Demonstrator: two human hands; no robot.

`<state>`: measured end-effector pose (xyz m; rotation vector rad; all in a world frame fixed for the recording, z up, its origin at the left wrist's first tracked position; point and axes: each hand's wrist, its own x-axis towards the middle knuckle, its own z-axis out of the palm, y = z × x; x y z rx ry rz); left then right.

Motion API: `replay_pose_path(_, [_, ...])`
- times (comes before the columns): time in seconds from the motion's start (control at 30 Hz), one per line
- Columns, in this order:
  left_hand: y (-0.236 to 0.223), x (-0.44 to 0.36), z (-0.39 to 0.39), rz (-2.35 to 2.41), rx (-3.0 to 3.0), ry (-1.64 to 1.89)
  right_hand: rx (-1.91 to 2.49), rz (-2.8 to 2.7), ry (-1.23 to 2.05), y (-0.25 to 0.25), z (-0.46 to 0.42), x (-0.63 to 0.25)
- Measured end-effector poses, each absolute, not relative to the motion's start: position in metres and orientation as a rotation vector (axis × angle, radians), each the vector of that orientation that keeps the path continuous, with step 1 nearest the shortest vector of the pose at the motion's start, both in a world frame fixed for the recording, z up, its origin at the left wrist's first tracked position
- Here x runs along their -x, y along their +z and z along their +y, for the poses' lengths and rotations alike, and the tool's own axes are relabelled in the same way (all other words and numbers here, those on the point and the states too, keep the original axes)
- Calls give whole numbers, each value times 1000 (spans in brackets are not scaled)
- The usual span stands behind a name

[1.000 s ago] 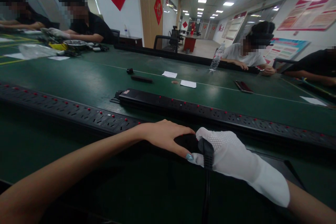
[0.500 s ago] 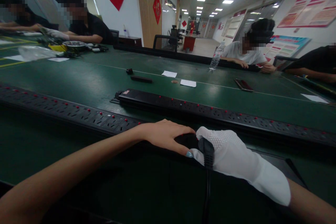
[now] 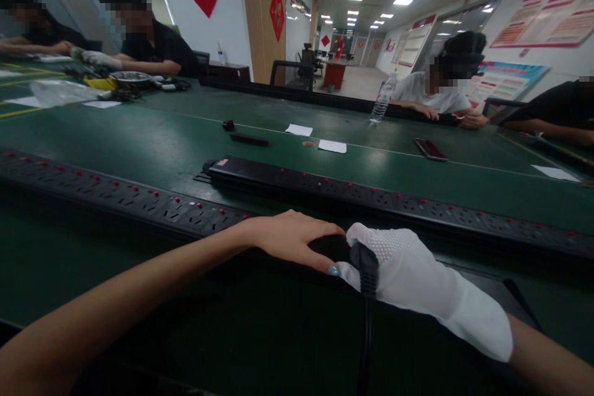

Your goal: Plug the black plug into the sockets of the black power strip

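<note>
Clear plastic bottle [image 3: 382,105] seen near far table edge [image 3: 343,103]; black corded plug [image 3: 367,269] gripped by white-gloved right hand [image 3: 408,266]; long black power strip [image 3: 153,201] spanned by widely spread bare left hand [image 3: 292,238].

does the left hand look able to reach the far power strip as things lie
Probably yes: the left hand lies just on the near side of the far power strip, and nothing visible stands between them.

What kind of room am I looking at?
Probably an office meeting room used as a workshop: a long dark-green table, black power strips with red-dotted sockets, and, beyond, a black mesh-backed office chair.
</note>
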<state>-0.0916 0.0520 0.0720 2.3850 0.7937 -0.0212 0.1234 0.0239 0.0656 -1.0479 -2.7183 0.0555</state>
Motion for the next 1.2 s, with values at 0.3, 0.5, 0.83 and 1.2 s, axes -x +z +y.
replay_pose_path(0.3, [74,92,51,802,-2361,-28,1059,-2720,53,66,24,-123])
replay_pose_path(0.5, [74,91,51,797,-2356,-24,1087,-2716,53,68,23,-121])
replay_pose_path(0.83, [73,91,51,803,-2371,-25,1016,-2718,23,65,24,-123])
replay_pose_path(1.2, [74,92,51,822,-2338,-10,1023,-2490,-104,67,20,-126])
